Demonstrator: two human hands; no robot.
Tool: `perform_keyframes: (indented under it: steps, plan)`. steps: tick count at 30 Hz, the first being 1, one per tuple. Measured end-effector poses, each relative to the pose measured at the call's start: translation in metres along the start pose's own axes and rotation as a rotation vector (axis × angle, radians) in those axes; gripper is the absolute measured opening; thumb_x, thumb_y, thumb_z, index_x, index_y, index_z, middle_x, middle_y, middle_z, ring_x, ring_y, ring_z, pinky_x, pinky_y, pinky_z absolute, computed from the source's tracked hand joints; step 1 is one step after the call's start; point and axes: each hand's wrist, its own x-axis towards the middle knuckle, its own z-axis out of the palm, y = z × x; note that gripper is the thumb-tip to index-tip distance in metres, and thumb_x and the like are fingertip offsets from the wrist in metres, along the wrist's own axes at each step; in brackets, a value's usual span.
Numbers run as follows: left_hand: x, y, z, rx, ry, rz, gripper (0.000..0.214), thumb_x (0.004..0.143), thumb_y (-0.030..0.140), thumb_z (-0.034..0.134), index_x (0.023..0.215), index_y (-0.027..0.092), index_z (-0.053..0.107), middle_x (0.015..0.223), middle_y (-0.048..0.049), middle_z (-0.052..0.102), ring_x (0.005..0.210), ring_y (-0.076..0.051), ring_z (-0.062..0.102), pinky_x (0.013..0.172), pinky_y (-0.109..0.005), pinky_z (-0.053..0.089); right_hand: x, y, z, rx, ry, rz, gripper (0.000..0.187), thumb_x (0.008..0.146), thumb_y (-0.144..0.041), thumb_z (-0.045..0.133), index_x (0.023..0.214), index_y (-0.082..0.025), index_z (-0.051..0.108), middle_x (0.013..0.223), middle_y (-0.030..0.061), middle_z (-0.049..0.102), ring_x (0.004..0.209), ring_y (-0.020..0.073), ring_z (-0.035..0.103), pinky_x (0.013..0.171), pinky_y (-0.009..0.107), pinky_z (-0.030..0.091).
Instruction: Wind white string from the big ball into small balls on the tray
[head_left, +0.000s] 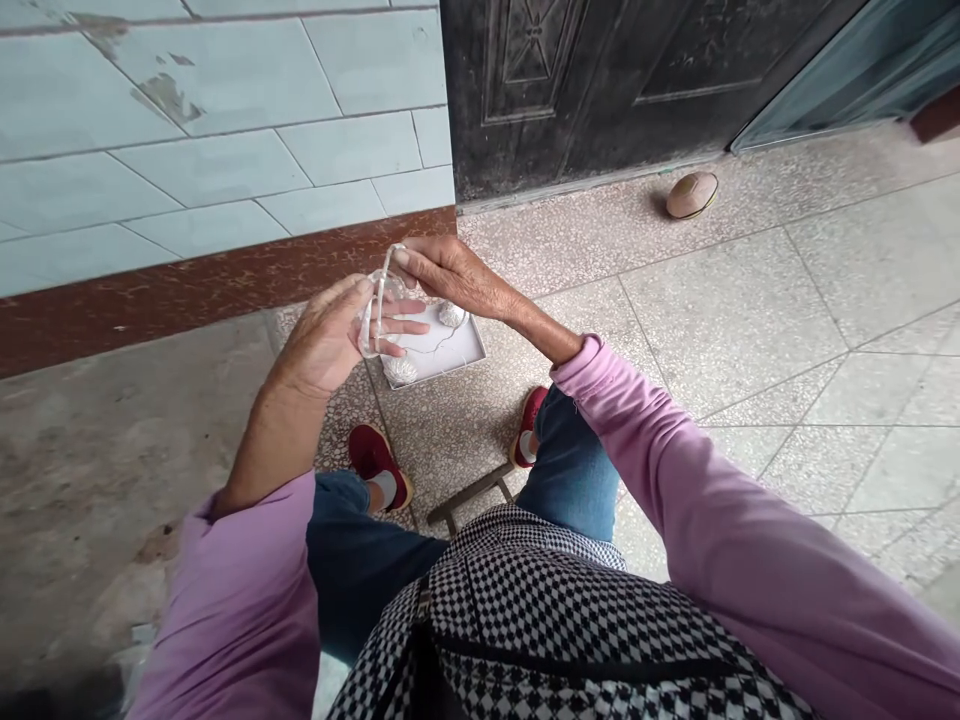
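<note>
The white string [381, 312] hangs in a loop between your two hands, just above a white box lid [466, 352]. Your left hand [324, 335] is open. Its fingers [401, 328] are stretched out and apart, not clenched, and the string lies across them. Your right hand [450, 275] is just above. Its fingertips [397, 257] touch the string, but you can't tell if they are pinching it.

Two white balls of string [452, 314] lie in the box lid, with a thin thread between them. The lid sits on the speckled stone floor [480, 440], past your red shoes [375, 465]. You have blue jeans [570, 470], pink sleeves [240, 610] and black and white checked cloth [525, 610]. Farther off are a pale blue tile wall [225, 130], a dark door [585, 90] and a small round brown thing [691, 195] on the floor.
</note>
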Motion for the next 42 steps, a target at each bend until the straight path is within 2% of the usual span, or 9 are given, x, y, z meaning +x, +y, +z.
perform_keyframes:
  steps: [6, 12, 17, 21, 25, 30, 36, 39, 42]
  plan:
    - [-0.001, 0.005, 0.014, -0.069, -0.100, -0.020, 0.047, 0.109, 0.064, 0.096, 0.115, 0.022, 0.076, 0.077, -0.0035, 0.081, 0.039, -0.007, 0.036, 0.041, -0.026, 0.019, 0.003, 0.018, 0.005, -0.050, -0.011, 0.079, 0.064, 0.141, -0.048, 0.046, 0.086, -0.025, 0.068, 0.081, 0.0007, 0.067, 0.096, 0.0153, 0.065, 0.088, 0.025, 0.053]
    - [-0.005, 0.017, 0.021, -0.128, -0.142, 0.016, 0.035, 0.118, 0.057, 0.089, 0.130, 0.026, 0.081, 0.057, 0.0132, 0.042, 0.046, -0.010, 0.010, 0.045, -0.028, 0.016, -0.002, 0.024, 0.029, -0.190, -0.097, 0.105, 0.035, 0.143, -0.029, 0.055, 0.120, -0.019, 0.079, 0.099, 0.0026, 0.080, 0.105, 0.0176, 0.073, 0.094, 0.026, 0.053]
    - [-0.001, 0.032, 0.002, -0.234, 0.063, 0.097, 0.023, 0.135, 0.048, 0.066, 0.137, 0.032, 0.082, 0.061, 0.0123, 0.032, 0.049, -0.012, 0.007, 0.046, -0.029, 0.017, -0.021, 0.014, 0.069, -0.481, -0.388, 0.107, 0.031, 0.139, -0.014, 0.060, 0.168, -0.007, 0.069, 0.128, 0.0170, 0.091, 0.114, 0.0273, 0.083, 0.096, 0.034, 0.057]
    - [-0.002, 0.054, -0.031, -0.395, 0.238, 0.115, 0.043, 0.144, 0.050, 0.045, 0.135, 0.033, 0.083, 0.063, 0.0113, 0.043, 0.047, -0.012, 0.009, 0.046, -0.027, 0.020, -0.047, 0.009, 0.096, -0.567, -0.562, 0.049, 0.029, 0.138, -0.015, 0.058, 0.164, -0.010, 0.070, 0.120, 0.0177, 0.092, 0.105, 0.0294, 0.086, 0.089, 0.037, 0.059]
    - [-0.013, 0.077, -0.072, -0.687, 0.503, 0.253, 0.055, 0.147, 0.047, 0.030, 0.134, 0.032, 0.082, 0.057, 0.0150, 0.054, 0.039, -0.008, 0.016, 0.044, -0.022, 0.016, -0.065, 0.018, 0.107, -0.521, -0.510, -0.004, 0.022, 0.139, -0.022, 0.061, 0.159, -0.017, 0.067, 0.109, 0.0103, 0.088, 0.094, 0.0276, 0.081, 0.081, 0.035, 0.054]
    - [-0.026, 0.088, -0.100, -0.698, 0.675, 0.344, 0.042, 0.146, 0.049, 0.044, 0.131, 0.031, 0.079, 0.057, 0.0184, 0.058, 0.037, -0.005, 0.017, 0.044, -0.019, 0.012, -0.073, 0.021, 0.105, -0.524, -0.388, -0.038, 0.020, 0.139, -0.023, 0.057, 0.156, -0.021, 0.068, 0.107, 0.0062, 0.084, 0.087, 0.0253, 0.075, 0.077, 0.035, 0.046]
    - [-0.010, 0.060, -0.057, -0.502, 0.621, 0.151, 0.043, 0.146, 0.047, 0.037, 0.140, 0.028, 0.075, 0.063, 0.0140, 0.057, 0.046, -0.009, 0.021, 0.051, -0.021, 0.012, -0.076, -0.011, 0.103, -0.590, -0.592, -0.354, 0.036, 0.136, -0.010, 0.048, 0.148, -0.023, 0.080, 0.124, 0.0123, 0.089, 0.094, 0.0259, 0.077, 0.078, 0.039, 0.053]
    - [0.002, 0.031, -0.035, -0.266, 0.427, 0.137, 0.021, 0.133, 0.045, 0.070, 0.141, 0.026, 0.077, 0.070, 0.0101, 0.066, 0.052, -0.010, 0.023, 0.056, -0.027, 0.015, -0.065, -0.022, 0.097, -0.551, -0.527, -0.311, 0.037, 0.140, -0.021, 0.046, 0.150, -0.025, 0.082, 0.129, 0.0141, 0.089, 0.103, 0.0271, 0.079, 0.085, 0.038, 0.058]
    - [0.009, 0.008, -0.027, -0.035, 0.335, 0.126, 0.050, 0.109, 0.060, 0.099, 0.140, 0.026, 0.080, 0.073, 0.0078, 0.071, 0.053, -0.010, 0.032, 0.056, -0.032, 0.018, -0.047, -0.021, 0.083, -0.485, -0.382, -0.179, 0.038, 0.142, -0.034, 0.048, 0.159, -0.027, 0.081, 0.122, 0.0119, 0.086, 0.108, 0.0279, 0.079, 0.091, 0.035, 0.059]
